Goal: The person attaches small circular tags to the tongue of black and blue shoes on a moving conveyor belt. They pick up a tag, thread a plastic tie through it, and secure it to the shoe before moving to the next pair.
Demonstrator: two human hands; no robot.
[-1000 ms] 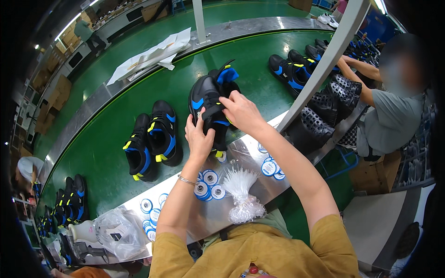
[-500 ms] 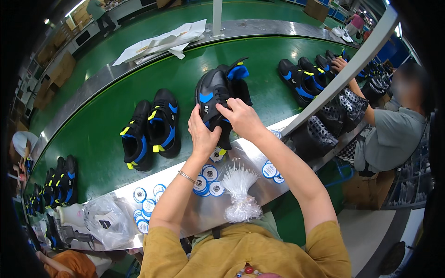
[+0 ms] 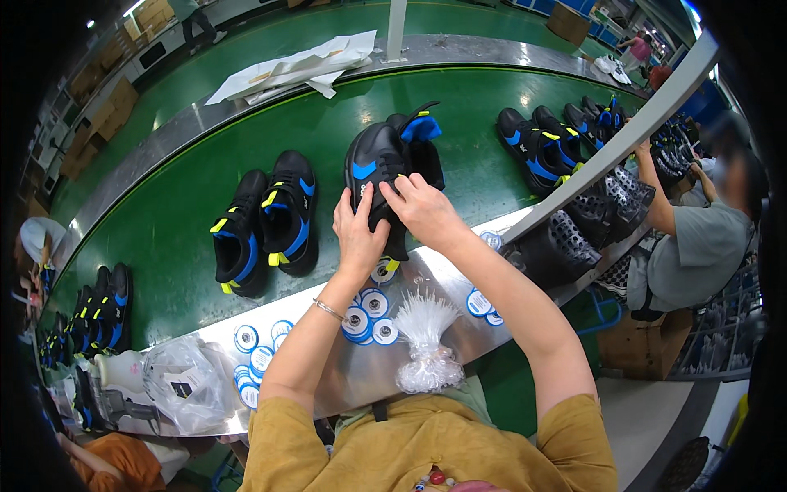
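A black sneaker with a blue side patch is between my hands above the belt. My left hand grips its near side, fingertips on the upper by the collar. My right hand has its fingers bent in at the lace and tongue area, touching the same shoe; whether it pinches a lace is too small to tell. Just behind to the right is a second shoe, its blue-lined tongue standing up. To the left a pair of matching sneakers stands on the green belt.
On the metal ledge lie round blue-and-white tags, a bundle of clear plastic fasteners and a clear plastic bag. A slanted grey post rises at right. Beyond it a co-worker sits near more shoes.
My left fingers have shifted further onto the top of the sneaker, and my right hand's fingers have moved slightly. At right, the co-worker's arm has drawn back from the shoes on the belt.
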